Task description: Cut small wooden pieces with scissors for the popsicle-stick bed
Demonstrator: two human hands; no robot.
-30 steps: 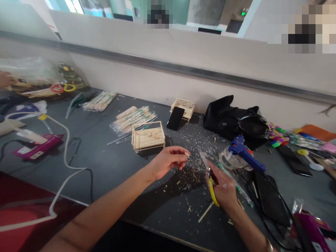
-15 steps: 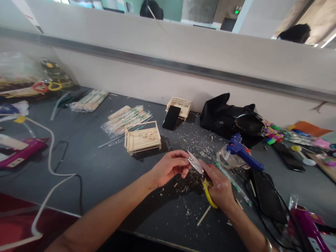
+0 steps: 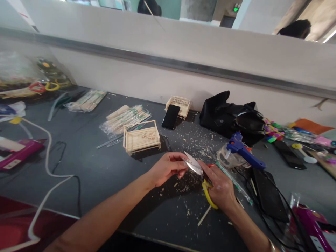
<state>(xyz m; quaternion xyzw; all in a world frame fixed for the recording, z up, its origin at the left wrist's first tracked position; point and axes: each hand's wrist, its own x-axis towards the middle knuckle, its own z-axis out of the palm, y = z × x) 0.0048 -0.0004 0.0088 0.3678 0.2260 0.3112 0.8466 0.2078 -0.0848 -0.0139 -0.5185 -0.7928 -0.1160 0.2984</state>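
Observation:
My right hand (image 3: 219, 185) grips a pair of scissors (image 3: 209, 196) with yellow and red handles. Its blades point up and left, slightly apart, toward my other hand. My left hand (image 3: 169, 168) is closed in a pinch at the blade tips; whatever small piece sits between its fingers is too small to make out. Pale chips of wood lie scattered on the dark table beneath and beyond both hands. Just behind my left hand stands a small frame of thin wooden sticks (image 3: 141, 140), with some chips on its slatted top.
Farther back are a little wooden bench (image 3: 183, 106), a phone (image 3: 170, 116) leaning on it, a black bag (image 3: 231, 117) and bagged sticks (image 3: 128, 119). A blue glue gun (image 3: 245, 152) lies to the right, near cables and a dark phone (image 3: 270, 196). A white cord (image 3: 48, 154) crosses the left side.
The left hand has shifted slightly left, away from the scissors' pivot. The scissor blades have moved a little left with their tips still by its fingers. The whole view has shifted slightly.

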